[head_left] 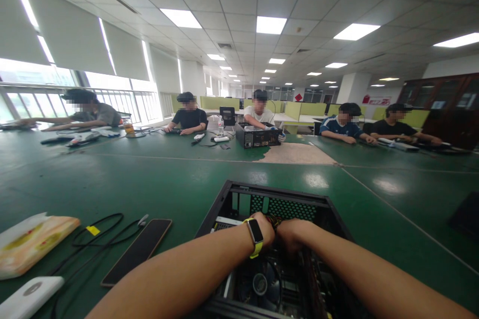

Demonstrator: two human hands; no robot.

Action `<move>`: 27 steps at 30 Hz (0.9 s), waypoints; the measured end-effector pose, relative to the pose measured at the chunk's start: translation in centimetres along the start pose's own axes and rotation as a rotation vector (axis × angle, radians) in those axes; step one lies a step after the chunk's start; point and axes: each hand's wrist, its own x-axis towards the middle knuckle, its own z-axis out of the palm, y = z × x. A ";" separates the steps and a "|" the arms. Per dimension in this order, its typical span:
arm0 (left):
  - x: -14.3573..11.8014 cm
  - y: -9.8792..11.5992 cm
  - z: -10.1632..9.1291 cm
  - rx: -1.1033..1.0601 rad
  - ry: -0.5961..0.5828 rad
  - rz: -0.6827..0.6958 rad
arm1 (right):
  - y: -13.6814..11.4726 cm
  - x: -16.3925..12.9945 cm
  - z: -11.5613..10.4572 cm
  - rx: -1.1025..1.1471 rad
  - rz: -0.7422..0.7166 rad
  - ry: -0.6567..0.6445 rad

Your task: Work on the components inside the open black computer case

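Observation:
An open black computer case [339, 219] lies on the green table in front of me, with a perforated panel at its far side. Both of my hands reach down into it, close together. My left hand [265, 229], below a smartwatch [255, 232] on a yellow band, has its fingers curled and mostly hidden. Against it, my right hand [292, 234] is curled too, its fingertips out of sight. A bundle of thin coloured wires [275, 220] shows between the hands. Under my left wrist, a round cooling fan [260, 284] sits inside the case.
At left lie a phone [138, 251], a black cable [99, 244], a pack of tissues [35, 241] and a white device [32, 299]. Across the green table [179, 184], several people sit working; one person [260, 112] reaches into another computer case [258, 137]. A water bottle [220, 127] stands nearby.

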 end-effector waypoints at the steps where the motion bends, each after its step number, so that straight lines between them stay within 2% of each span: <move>1: 0.0 0.0 0.0 0.000 0.003 -0.001 | -0.1 -0.1 0.0 -0.005 0.001 -0.012; 10: 0.3 0.0 0.4 0.005 0.011 0.026 | -0.4 -0.1 -0.1 -0.029 0.008 -0.046; 22: 1.0 -0.4 0.8 -0.004 0.015 0.046 | -0.4 -0.4 -0.1 -0.005 -0.009 -0.005; 27: 1.1 -0.3 1.0 0.014 -0.002 0.014 | -0.4 -0.3 -0.2 -0.013 -0.018 -0.006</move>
